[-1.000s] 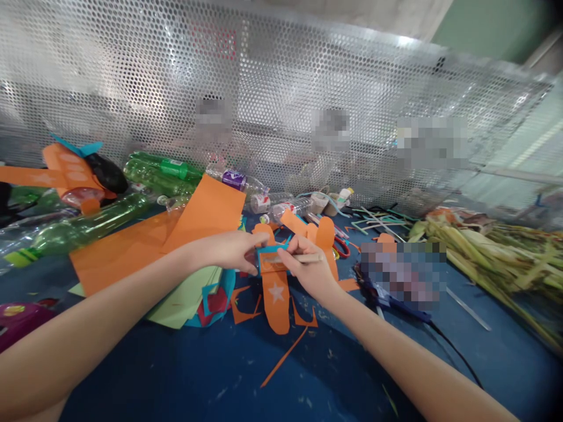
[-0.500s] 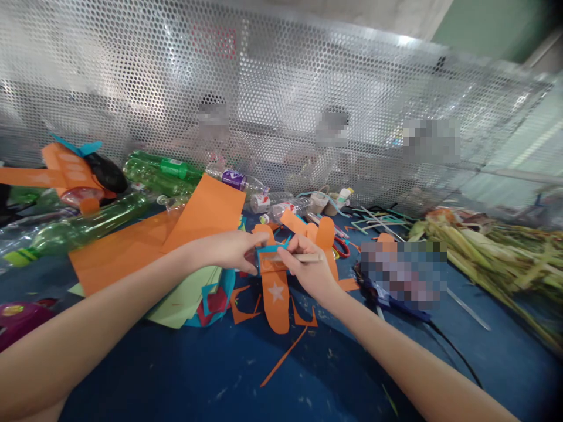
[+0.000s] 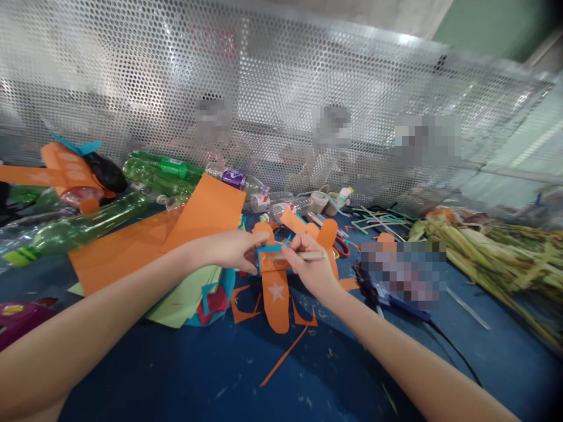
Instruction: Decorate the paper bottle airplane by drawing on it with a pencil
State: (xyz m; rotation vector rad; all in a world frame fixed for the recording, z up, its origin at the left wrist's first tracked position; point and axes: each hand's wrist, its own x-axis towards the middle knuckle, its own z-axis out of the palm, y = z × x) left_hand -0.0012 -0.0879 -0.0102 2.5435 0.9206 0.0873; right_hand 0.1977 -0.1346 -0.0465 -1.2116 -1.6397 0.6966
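A toy airplane with an orange paper wing (image 3: 276, 305) and a blue-and-orange body (image 3: 271, 258) lies in the middle of the table. A pale star decorates the wing. Curved around the body's left end, my left hand (image 3: 233, 249) grips it between thumb and fingers. My right hand (image 3: 310, 266) is closed on a light-coloured pen (image 3: 313, 256), its tip at the orange panel on the body, where faint drawn outlines show. Cut orange paper scraps (image 3: 243, 308) lie beside the wing. The airplane's right end is partly hidden behind my right hand.
Orange sheets (image 3: 211, 208) and green bottles (image 3: 94, 220) lie left, near another orange bottle airplane (image 3: 65, 161). A blue glue gun (image 3: 396, 302) with a cord and dry corn husks (image 3: 484, 252) are on the right. A perforated metal screen (image 3: 281, 88) stands behind.
My right hand has moved slightly to the right with the pen along the body's panel. My left hand stays in place on the airplane.
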